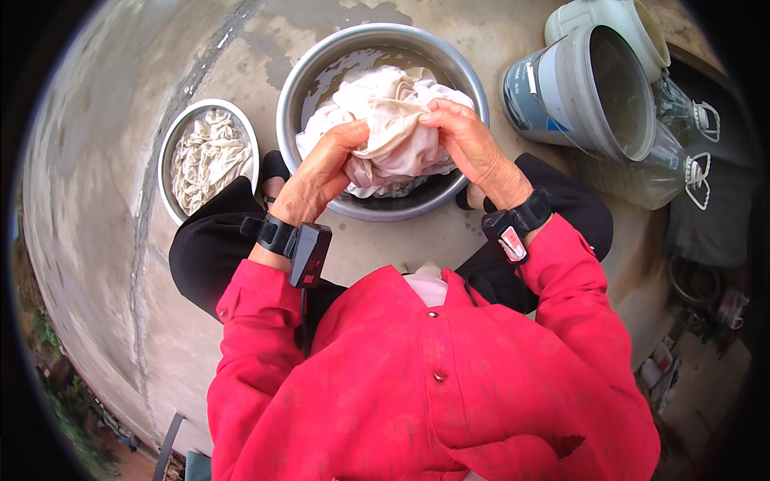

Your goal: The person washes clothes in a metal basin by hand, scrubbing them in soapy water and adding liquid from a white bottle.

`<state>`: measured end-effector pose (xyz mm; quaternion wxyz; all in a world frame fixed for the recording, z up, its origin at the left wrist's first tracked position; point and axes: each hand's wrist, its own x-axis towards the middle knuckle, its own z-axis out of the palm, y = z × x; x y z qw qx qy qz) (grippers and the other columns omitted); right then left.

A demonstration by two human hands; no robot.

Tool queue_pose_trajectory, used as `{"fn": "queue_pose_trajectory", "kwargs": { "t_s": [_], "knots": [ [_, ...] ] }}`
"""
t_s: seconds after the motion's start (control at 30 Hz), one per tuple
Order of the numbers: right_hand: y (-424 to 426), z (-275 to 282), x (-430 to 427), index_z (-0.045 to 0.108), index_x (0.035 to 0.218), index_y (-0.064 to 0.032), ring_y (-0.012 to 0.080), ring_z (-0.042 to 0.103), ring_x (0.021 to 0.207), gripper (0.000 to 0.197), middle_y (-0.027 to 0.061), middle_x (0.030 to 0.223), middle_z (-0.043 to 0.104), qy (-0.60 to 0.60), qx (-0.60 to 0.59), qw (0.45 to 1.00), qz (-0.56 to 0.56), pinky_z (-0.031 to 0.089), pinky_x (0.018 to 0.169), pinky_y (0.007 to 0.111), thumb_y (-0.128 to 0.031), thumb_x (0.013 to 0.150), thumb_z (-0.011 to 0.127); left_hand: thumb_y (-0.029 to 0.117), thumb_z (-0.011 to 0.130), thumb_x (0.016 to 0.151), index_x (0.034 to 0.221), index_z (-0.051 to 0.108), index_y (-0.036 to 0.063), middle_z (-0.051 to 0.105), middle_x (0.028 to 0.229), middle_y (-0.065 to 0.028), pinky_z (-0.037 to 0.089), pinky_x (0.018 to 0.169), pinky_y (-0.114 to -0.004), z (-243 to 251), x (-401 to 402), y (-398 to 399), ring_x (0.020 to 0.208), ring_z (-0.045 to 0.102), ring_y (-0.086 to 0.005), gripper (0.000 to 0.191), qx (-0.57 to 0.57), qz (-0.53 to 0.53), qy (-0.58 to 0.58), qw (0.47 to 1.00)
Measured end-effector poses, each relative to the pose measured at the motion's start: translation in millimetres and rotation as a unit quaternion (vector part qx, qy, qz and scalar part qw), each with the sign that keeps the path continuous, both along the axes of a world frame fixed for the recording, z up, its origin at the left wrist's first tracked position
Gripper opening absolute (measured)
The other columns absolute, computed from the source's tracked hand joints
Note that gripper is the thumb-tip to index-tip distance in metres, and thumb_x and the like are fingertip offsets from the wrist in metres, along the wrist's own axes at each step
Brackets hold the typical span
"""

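Observation:
A large metal basin (287, 114) stands on the concrete in front of me, with cloudy water and a heap of wet whitish cloth (385, 90) in it. My left hand (331, 153) pinches an edge of the cloth between thumb and fingers. On the other side, my right hand (460, 135) grips a fold of the same cloth. A stretch of fabric is lifted between the two hands, over the heap. Some fingers of my left hand are hidden beneath the cloth.
To the left is a smaller metal basin (165, 157) of twisted wet cloth (210, 159). At the right stand a grey plastic bucket (559, 90), a pale plastic container (592, 21) and clear plastic jugs (656, 174) with white handles. My bent knees flank the large basin.

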<state>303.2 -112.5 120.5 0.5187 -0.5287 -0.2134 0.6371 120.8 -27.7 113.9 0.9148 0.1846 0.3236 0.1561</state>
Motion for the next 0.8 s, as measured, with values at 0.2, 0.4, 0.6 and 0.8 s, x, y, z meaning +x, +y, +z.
{"fn": "queue_pose_trajectory", "kwargs": {
  "t_s": [0.2,0.4,0.6,0.8],
  "knots": [
    [-8.8,0.4,7.4,0.056,0.091,-0.0036,0.0106,0.052,0.086,0.011,0.0036,0.089,0.057,0.044,-0.007,0.999,-0.002,0.04,0.08,0.024,-0.009,0.082,0.053,0.01,0.055,0.085,0.099,0.055,-0.001,0.059,0.093,-0.0075,0.048,0.072,-0.027,-8.5,5.0,7.0,0.082,0.057,-0.0147,0.019,0.061,0.006,0.069,0.996],
    [-21.1,-0.1,20.3,0.056,0.089,-0.0039,0.0108,0.051,0.085,0.012,0.0013,0.086,0.056,0.032,0.012,0.993,-0.11,0.041,0.077,0.025,-0.009,0.078,0.057,0.016,0.057,0.086,0.092,0.053,0.0036,0.056,0.086,-0.0042,0.047,0.073,-0.027,-6.1,3.7,12.6,0.079,0.056,-0.0128,0.014,0.09,0.139,0.083,0.983],
    [-4.2,18.8,14.1,0.051,0.108,-0.0045,0.0149,0.049,0.101,0.035,0.0062,0.102,0.055,0.043,0.035,0.987,-0.151,0.038,0.086,0.029,-0.025,0.081,0.059,0.017,0.057,0.085,0.098,0.052,0.0039,0.057,0.091,-0.0029,0.047,0.076,-0.026,13.5,9.9,4.3,0.083,0.056,-0.012,0.019,0.088,0.1,0.079,0.988],
    [22.2,4.5,-10.9,0.045,0.122,-0.0026,0.0188,0.045,0.109,0.054,0.0107,0.117,0.049,-0.109,0.044,0.984,-0.136,0.033,0.095,0.029,-0.028,0.079,0.065,0.018,0.05,0.089,0.105,0.053,0.0044,0.06,0.091,-0.0025,0.046,0.048,-0.023,2.9,18.7,-11.8,0.073,0.059,-0.009,0.021,0.116,-0.018,0.058,0.991]
  ]
}}
